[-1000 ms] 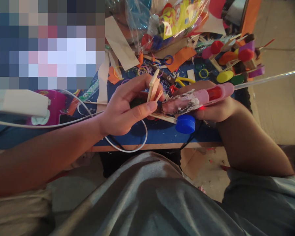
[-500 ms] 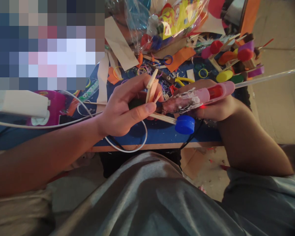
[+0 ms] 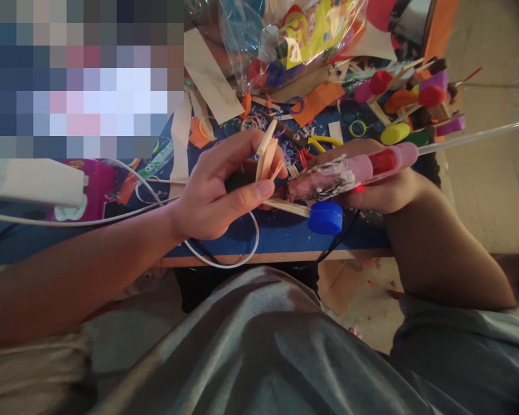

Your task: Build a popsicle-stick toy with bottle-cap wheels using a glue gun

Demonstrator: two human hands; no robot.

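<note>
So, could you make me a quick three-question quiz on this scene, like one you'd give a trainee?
1. Which hand holds the pink hot-glue gun?
2. What colour is the bottle cap nearest the hands: A green, B blue, C yellow?
3. Fill in: the left hand grips thin ____ sticks.

Key: 1. The right hand. 2. B. 3. Wooden.

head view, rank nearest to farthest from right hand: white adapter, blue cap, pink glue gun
1. Pink glue gun: held in the right hand.
2. Blue cap: just left of that hand.
3. White adapter: far left.
</note>
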